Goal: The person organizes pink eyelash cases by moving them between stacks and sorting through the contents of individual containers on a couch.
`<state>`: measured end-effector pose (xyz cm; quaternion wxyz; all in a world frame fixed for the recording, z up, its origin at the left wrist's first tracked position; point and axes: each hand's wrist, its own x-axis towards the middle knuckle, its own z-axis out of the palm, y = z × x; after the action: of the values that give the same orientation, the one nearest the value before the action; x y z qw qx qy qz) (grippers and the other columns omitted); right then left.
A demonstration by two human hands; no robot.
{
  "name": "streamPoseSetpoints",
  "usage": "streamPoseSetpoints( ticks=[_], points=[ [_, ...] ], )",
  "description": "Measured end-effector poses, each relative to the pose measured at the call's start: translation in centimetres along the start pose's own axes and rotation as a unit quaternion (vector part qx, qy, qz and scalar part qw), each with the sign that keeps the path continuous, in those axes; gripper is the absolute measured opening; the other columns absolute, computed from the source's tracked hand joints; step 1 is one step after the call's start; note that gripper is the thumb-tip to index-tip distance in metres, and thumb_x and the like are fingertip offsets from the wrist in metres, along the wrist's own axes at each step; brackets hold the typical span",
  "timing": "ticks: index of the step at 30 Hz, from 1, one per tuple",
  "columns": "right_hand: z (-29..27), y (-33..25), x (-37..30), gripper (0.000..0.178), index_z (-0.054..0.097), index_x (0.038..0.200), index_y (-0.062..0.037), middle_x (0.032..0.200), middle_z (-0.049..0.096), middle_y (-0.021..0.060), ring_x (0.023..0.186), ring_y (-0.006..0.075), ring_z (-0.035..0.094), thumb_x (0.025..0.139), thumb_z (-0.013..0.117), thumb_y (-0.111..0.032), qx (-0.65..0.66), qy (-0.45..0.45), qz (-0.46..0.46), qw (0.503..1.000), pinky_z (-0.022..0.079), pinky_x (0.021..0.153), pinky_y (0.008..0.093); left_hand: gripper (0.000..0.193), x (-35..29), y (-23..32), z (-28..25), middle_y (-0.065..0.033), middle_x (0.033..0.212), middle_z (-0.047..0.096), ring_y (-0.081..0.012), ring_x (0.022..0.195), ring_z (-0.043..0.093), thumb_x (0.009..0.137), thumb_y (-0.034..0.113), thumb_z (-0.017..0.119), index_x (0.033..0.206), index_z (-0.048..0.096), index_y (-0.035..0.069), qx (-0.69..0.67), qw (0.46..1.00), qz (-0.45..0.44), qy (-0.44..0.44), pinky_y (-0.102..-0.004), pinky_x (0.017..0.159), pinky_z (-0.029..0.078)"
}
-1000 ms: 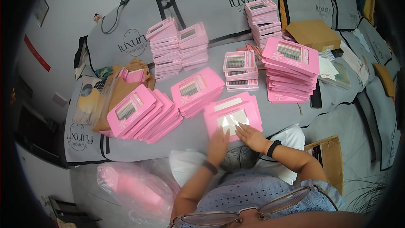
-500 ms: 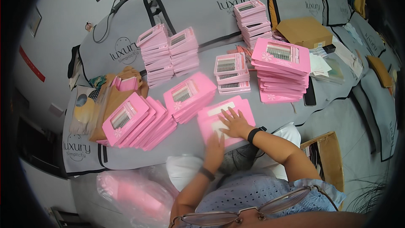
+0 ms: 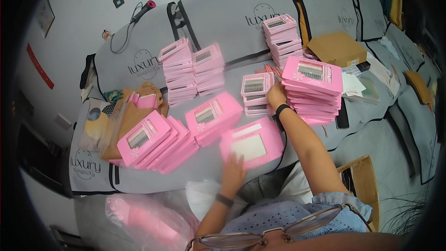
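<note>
Flat pink cardboard sleeves [image 3: 274, 151] with pale windows lie stacked in front of me. My left hand [image 3: 233, 175] rests at their near left edge, fingers stretched out and slightly blurred. Farther off, my right hand [image 3: 277, 95] closes round the right side of the top eyelash tray [image 3: 257, 85] on a short stack; some of its fingertips are hidden. Right beside that hand rises a tall pile of filled pink eyelash packs [image 3: 314, 76]. Left of the sleeves are another pile of filled packs [image 3: 214, 116] and a slanting row of packs [image 3: 144, 137].
Two stacks of pale pink trays [image 3: 178, 69] stand at the back left, another [image 3: 281, 37] at the back right. A cardboard box [image 3: 337, 49], papers and a phone [image 3: 342, 115] lie to the right. Below the covered sofa sit a plastic bag [image 3: 144, 218] and an open carton [image 3: 362, 176].
My right hand has left the sleeves and reached forward to the short tray stack. My left hand remains at the sleeves' near edge. The whole view has shifted slightly.
</note>
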<state>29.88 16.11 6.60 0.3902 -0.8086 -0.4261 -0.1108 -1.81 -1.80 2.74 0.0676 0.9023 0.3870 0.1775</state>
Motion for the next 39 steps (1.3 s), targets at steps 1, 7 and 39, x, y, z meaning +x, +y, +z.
streamPoseSetpoints(
  ticks=[1, 7, 39],
  points=[
    [1.7, 1.3, 1.2, 0.021, 0.059, 0.098, 0.0046, 0.099, 0.063, 0.0246, 0.091, 0.0402, 0.062, 0.082, 0.05, -0.006, 0.001, -0.058, 0.085, 0.995, 0.05, 0.076, 0.0467, 0.056, 0.2, 0.0, -0.2, -0.0226, 0.139, 0.036, -0.0396, 0.131, 0.031, 0.086, 0.03, 0.059, 0.134, 0.043, 0.008, 0.004, 1.0, -0.005, 0.001, -0.057, 0.104, 0.025],
    [2.3, 0.5, 1.9, 0.026, 0.062, 0.102, 0.0052, 0.103, 0.063, 0.0263, 0.096, 0.0388, 0.063, 0.086, 0.047, -0.008, 0.038, -0.229, 0.186, 0.955, 0.053, 0.078, 0.044, 0.061, -1.2, -2.1, -1.1, -0.0216, 0.142, 0.033, -0.0412, 0.133, 0.027, 0.084, 0.034, 0.061, 0.136, 0.042, 0.009, -0.002, 1.0, -0.002, -0.023, -0.0594, 0.104, 0.022],
    [-18.8, 10.7, -20.6, 0.036, 0.046, 0.131, 0.0006, 0.113, 0.05, 0.0095, 0.093, 0.0158, 0.057, 0.096, 0.042, -0.008, 0.391, -0.067, 0.193, 0.898, 0.058, 0.068, 0.0241, 0.043, -0.2, -5.6, 1.3, -0.0292, 0.132, 0.043, -0.0401, 0.125, 0.041, 0.093, 0.011, 0.043, 0.13, 0.039, -0.011, -0.227, 0.956, -0.153, 0.109, -0.0389, 0.106, 0.032]
  ],
)
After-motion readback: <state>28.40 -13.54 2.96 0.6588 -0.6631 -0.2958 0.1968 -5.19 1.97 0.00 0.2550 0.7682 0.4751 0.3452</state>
